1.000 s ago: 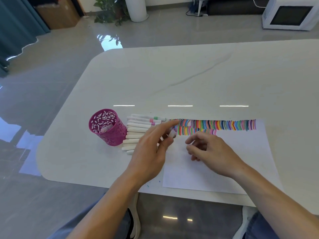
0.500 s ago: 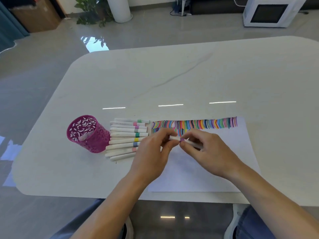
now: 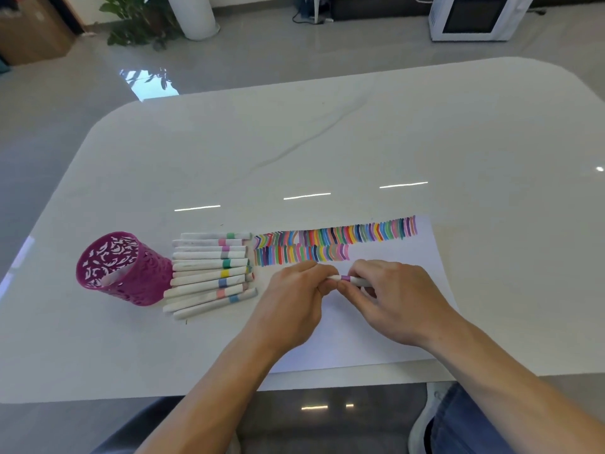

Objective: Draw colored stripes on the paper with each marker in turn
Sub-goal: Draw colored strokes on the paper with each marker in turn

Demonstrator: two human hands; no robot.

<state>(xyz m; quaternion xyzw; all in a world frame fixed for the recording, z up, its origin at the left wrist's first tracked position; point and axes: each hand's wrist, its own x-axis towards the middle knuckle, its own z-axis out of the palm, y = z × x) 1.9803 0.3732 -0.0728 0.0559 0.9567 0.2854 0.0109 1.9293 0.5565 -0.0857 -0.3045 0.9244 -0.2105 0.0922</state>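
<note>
A white marker with a purple band (image 3: 347,279) lies level between both hands above the paper (image 3: 422,257). My left hand (image 3: 294,303) pinches its left end, where the cap sits. My right hand (image 3: 389,299) grips the barrel just right of the band. The white sheet carries two rows of colored stripes (image 3: 334,240) along its far edge. Several more white markers (image 3: 209,273) with colored bands lie side by side on the table, left of the paper.
A magenta cut-out pen cup (image 3: 121,270) stands left of the marker row with one marker inside. The white marble table (image 3: 327,152) stretches far behind the paper. On the floor beyond are a plant (image 3: 137,24) and a white microwave (image 3: 471,18).
My left hand left the marker row with one marker and my right hand joined it. Both now hold the purple-banded marker over the paper. The view shifted left, so the scene sits further right.
</note>
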